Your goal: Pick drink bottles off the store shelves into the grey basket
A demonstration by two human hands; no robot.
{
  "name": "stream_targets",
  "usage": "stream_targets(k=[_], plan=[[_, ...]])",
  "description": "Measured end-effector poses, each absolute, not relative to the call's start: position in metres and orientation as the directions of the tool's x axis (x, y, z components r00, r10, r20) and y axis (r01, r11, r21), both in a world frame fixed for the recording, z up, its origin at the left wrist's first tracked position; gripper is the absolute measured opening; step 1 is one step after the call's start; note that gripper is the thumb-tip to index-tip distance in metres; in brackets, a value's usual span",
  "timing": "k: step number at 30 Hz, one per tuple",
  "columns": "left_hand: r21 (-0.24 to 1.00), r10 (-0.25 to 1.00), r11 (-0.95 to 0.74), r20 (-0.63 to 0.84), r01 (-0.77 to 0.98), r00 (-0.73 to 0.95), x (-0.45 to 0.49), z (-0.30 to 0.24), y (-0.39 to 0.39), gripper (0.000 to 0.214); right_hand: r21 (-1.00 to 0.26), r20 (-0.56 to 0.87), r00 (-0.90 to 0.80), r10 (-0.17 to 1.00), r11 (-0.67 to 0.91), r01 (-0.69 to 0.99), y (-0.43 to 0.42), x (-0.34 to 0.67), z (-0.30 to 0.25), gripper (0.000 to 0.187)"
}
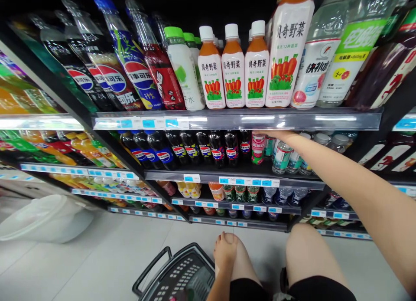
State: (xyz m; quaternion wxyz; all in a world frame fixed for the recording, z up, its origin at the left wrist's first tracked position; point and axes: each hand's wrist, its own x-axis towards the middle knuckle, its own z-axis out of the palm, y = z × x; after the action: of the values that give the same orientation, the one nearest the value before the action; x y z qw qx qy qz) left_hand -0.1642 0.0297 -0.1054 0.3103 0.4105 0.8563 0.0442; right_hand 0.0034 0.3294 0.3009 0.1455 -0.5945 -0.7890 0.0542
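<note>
My right hand (268, 132) reaches into the second shelf from the top, just under the upper shelf's front strip. It is at the top of a pink drink bottle (258, 150) with a strawberry-patterned label. My fingers are mostly hidden there, so whether they grip the bottle does not show. Dark cola bottles (232, 148) stand to the left of it, and clear bottles with green-blue labels (281, 157) to the right, partly under my forearm. My left hand (225, 249) lies over my left knee, holding nothing, with its fingers resting on the skin.
Above, the upper shelf strip (237, 120) carries carrot-label juice bottles (233, 71) and several leaning cola bottles (112, 82). A dark shopping basket (182, 270) with a raised handle sits on the floor beside my left leg. A whitish tub (52, 218) stands at the left.
</note>
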Motion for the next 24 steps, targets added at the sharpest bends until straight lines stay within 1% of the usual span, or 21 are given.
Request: stream_targets(k=[4, 6, 12, 17, 20, 21, 23, 24], plan=[[0.332, 0.727, 0.662, -0.503, 0.672, -0.468, -0.165, -0.103, 0.029, 0.071, -0.376, 0.065, -0.296, 0.953, 0.298, 0.877, 0.336, 0.004, 0.300, 0.053], [0.333, 0.724, 0.664, -0.509, 0.670, -0.464, -0.165, -0.102, 0.029, 0.071, -0.382, 0.039, -0.322, 0.946, 0.312, 0.870, 0.337, 0.007, 0.298, 0.054], [0.336, 0.728, 0.657, -0.516, 0.675, -0.452, -0.163, -0.095, 0.032, 0.072, -0.216, 0.064, -0.330, 0.942, 0.335, 0.917, 0.331, 0.008, 0.290, 0.056], [0.352, 0.733, 0.654, -0.514, 0.670, -0.446, -0.161, -0.094, 0.034, 0.072, -0.123, 0.084, -0.248, 0.965, 0.256, 0.959, 0.327, -0.006, 0.289, 0.056], [0.356, 0.738, 0.650, -0.506, 0.671, -0.446, -0.160, -0.095, 0.034, 0.072, -0.066, 0.107, -0.242, 0.964, 0.250, 0.966, 0.321, -0.012, 0.293, 0.053], [0.355, 0.738, 0.650, -0.506, 0.672, -0.446, -0.160, -0.096, 0.034, 0.072, -0.041, 0.139, -0.258, 0.956, 0.265, 0.963, 0.314, -0.012, 0.292, 0.054], [0.353, 0.736, 0.651, -0.508, 0.672, -0.447, -0.160, -0.095, 0.034, 0.072, 0.021, 0.257, -0.330, 0.908, 0.336, 0.941, 0.291, -0.009, 0.279, 0.060], [0.353, 0.735, 0.653, -0.508, 0.671, -0.448, -0.160, -0.095, 0.034, 0.072, 0.058, 0.361, -0.393, 0.846, 0.400, 0.915, 0.273, -0.005, 0.264, 0.064]])
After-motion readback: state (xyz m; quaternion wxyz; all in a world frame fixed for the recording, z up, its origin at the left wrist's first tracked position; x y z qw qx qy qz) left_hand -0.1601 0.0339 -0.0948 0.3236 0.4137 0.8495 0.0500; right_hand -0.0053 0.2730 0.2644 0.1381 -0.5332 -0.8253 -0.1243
